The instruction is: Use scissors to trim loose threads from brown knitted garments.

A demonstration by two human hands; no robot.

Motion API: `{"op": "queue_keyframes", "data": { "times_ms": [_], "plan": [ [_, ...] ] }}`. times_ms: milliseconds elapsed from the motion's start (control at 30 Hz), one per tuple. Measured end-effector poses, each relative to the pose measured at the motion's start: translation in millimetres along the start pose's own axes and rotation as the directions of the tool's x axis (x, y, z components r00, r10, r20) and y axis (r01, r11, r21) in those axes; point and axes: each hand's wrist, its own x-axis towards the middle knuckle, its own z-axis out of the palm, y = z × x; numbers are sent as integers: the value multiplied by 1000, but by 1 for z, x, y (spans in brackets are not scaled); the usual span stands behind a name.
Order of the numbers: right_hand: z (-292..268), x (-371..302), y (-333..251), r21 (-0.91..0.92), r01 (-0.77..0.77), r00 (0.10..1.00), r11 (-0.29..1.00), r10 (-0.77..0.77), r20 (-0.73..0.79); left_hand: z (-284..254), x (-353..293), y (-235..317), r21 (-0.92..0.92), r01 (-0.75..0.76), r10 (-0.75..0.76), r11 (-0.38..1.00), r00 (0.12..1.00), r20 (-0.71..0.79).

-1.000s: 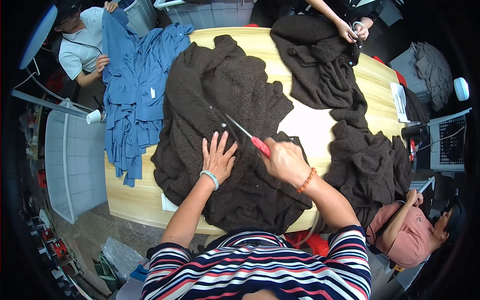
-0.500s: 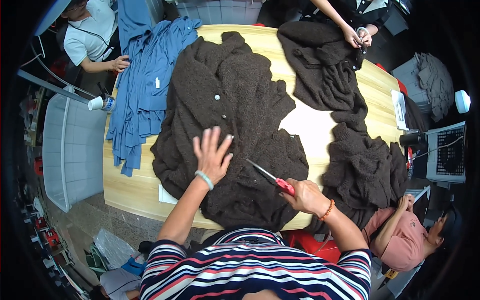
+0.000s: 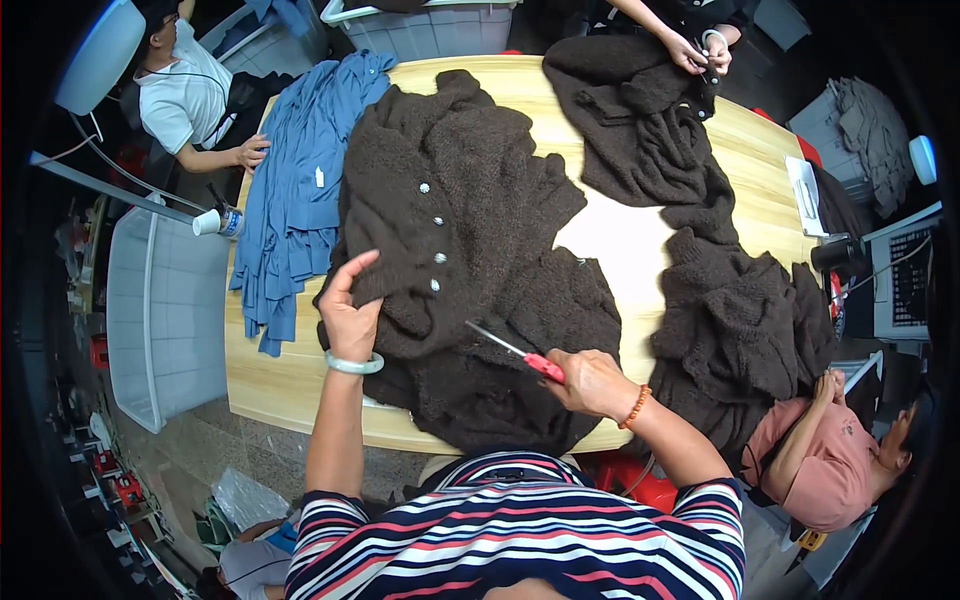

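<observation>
Dark brown knit garment [image 3: 480,190] — fuzzy, rumpled, four shiny buttons [image 3: 440,258] showing — on counter [image 3: 270,385] | left hand [image 3: 352,325] at its left edge, cannot tell whether fingers pinch | right hand [image 3: 592,383]: fingers wrapped around red-handled tool [image 3: 545,366]

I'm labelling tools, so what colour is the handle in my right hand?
The handle is pinkish red, seen best in the head view.

The one head view looks down from above the striped shirt [image 3: 510,535] at lower centre. It faces the table [image 3: 285,390], near enough that this fills mid-frame
</observation>
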Motion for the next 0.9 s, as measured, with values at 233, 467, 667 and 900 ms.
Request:
{"op": "queue_keyframes", "data": {
  "times_ms": [233,467,667,900],
  "plan": [
    [14,54,-6,422,700,704,577,-453,-547,119,-40,136,-33,-589,512,808,672,535],
    [-97,14,58,164,-70,654,984,169,-737,201,-108,128,-304,-652,653,694,393,648],
    [-184,-103,86,-297,-517,179,803,-238,-955,295,-130,121,-562,-387,682,731,450,577],
    [-118,-222,246,709,-292,194,642,765,-614,318,-180,86,-445,-588,711,675,357,606]
  ]
}}
